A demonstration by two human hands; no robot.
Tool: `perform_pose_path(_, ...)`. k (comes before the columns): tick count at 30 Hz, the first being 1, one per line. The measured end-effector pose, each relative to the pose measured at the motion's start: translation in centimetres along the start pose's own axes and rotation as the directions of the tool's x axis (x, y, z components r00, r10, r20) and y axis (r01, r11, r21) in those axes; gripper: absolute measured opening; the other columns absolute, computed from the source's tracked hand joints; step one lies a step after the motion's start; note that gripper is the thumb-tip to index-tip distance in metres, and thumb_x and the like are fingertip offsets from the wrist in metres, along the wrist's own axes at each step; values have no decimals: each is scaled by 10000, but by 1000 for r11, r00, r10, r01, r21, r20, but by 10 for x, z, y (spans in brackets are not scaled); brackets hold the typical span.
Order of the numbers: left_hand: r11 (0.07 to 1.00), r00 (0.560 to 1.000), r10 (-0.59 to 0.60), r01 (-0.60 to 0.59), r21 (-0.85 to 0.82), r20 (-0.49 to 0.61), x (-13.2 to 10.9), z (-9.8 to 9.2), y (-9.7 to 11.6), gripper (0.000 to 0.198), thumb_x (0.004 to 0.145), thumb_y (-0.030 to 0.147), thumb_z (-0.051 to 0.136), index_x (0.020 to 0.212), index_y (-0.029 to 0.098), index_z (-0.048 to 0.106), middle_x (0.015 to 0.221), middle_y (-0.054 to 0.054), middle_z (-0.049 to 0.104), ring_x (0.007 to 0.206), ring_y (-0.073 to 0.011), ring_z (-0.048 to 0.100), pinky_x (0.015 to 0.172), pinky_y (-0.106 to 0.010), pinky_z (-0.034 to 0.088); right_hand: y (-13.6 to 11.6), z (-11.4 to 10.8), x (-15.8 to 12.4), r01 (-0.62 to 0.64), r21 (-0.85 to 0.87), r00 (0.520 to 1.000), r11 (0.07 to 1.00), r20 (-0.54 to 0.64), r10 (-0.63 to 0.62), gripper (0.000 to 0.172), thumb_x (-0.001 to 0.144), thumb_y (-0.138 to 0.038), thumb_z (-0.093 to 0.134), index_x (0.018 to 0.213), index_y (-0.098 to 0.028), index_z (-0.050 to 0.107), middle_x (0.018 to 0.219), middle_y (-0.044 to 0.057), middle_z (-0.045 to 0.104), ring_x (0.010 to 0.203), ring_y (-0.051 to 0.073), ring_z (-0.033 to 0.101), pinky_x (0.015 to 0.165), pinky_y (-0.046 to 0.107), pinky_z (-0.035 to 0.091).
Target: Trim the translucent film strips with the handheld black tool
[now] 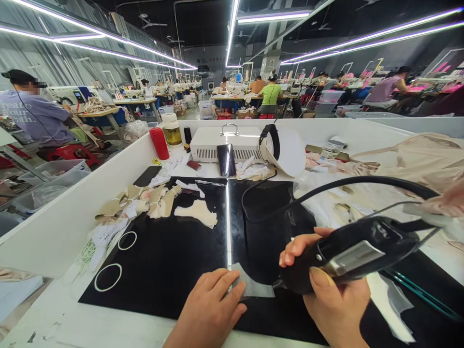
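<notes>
My right hand [339, 302] is wrapped around a black corded handheld tool [358, 251] with a shiny metal plate on its side. The tool's narrow tip points left and meets the edge of a small translucent sheet [255, 286]. My left hand [213, 305] lies flat with its fingers stretched out, the fingertips pressing the sheet's left part onto a glossy black board [163, 261]. A thick black cable [348, 182] arcs from the tool's rear. Under and right of the tool lies a pale strip [389, 309] with a clear edge.
Cream cut pieces [197, 212] and fabric scraps [159, 200] lie on the board's far left. Two white rings [108, 277] are nearer. Behind stand a phone [226, 160], a vented white box [206, 145] and a face shield [290, 150]. Beige fabric [427, 154] heaps at right. People sew beyond.
</notes>
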State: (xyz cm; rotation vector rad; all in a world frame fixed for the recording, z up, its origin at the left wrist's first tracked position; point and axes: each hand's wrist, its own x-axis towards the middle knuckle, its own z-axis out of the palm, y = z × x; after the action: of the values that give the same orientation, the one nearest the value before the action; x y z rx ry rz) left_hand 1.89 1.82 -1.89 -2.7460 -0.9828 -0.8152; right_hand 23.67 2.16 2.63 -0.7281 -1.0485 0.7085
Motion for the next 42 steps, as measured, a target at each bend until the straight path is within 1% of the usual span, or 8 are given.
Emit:
perform_pose_path(9, 1000, 1000, 3, -3, 1, -9, 1, 1, 1, 395, 1139, 320, 330, 1160, 180, 699, 1190, -51, 768, 1043, -224, 728, 818, -348, 614, -4, 1, 1, -6, -9, 1000, 1000, -28, 6, 321, 934, -342, 751, 1225, -293, 625, 858, 11, 651, 685, 176, 630, 616, 358, 588)
perform_pose_path(20, 1000, 1000, 0, 0, -6, 18, -2, 1, -1, 346, 1127, 311, 379, 1192, 189, 696, 1216, -59, 761, 1064, -231, 729, 844, -349, 620, -2, -1, -5, 0, -15, 1000, 1000, 7, 0, 309, 955, -325, 718, 1244, -291, 611, 868, 13, 652, 685, 178, 641, 623, 352, 600)
perform_pose_path(25, 999, 999, -7, 9, -49, 36, 0, -2, 0, 321, 1120, 304, 403, 1217, 183, 684, 1229, -60, 754, 1077, -237, 729, 863, -365, 635, -7, -1, -1, -19, -8, 1000, 1000, 19, 20, 347, 943, -338, 737, 1263, -293, 610, 893, 11, 657, 716, 175, 657, 651, 335, 608)
perform_pose_path(30, 989, 999, -36, 38, -140, 21, 0, -13, -1, 288, 1111, 288, 437, 1236, 176, 671, 1235, -71, 750, 1119, -212, 715, 978, -367, 616, -22, 3, 1, -60, -124, 994, 990, 81, 70, 480, 852, -291, 841, 1276, -298, 616, 932, 29, 697, 753, 212, 711, 688, 374, 644)
perform_pose_path(32, 984, 997, -73, 73, -165, 4, -6, -21, -3, 275, 1102, 274, 457, 1247, 175, 668, 1235, -86, 744, 1151, -214, 702, 1028, -386, 597, -25, 9, 1, -81, -179, 990, 980, 101, 101, 484, 811, -255, 875, 1227, -301, 630, 920, 29, 708, 749, 227, 724, 681, 382, 651)
perform_pose_path(34, 972, 988, -156, 154, -180, 3, -16, -29, -6, 266, 1088, 283, 492, 1264, 181, 664, 1215, -93, 741, 1148, -221, 698, 1027, -398, 599, -26, 20, 0, -96, -186, 986, 978, 120, 119, 449, 815, -236, 869, 1190, -307, 633, 908, 28, 709, 752, 229, 722, 667, 373, 647)
perform_pose_path(38, 930, 947, -321, 320, -182, 27, -38, -37, -9, 265, 1037, 349, 601, 1242, 201, 679, 1141, -90, 734, 1082, -246, 708, 935, -394, 634, -16, 45, -5, -115, -45, 980, 992, 156, 120, 338, 887, -299, 805, 1178, -305, 632, 892, 30, 673, 755, 212, 672, 651, 361, 618)
perform_pose_path(42, 906, 927, -375, 371, -202, 22, -47, -32, -6, 226, 977, 324, 692, 1177, 220, 701, 1114, -81, 724, 1060, -258, 704, 929, -415, 623, -4, 63, -11, -148, 71, 975, 986, 176, 134, 347, 903, -364, 795, 1202, -308, 627, 883, 30, 645, 761, 201, 628, 702, 387, 596)
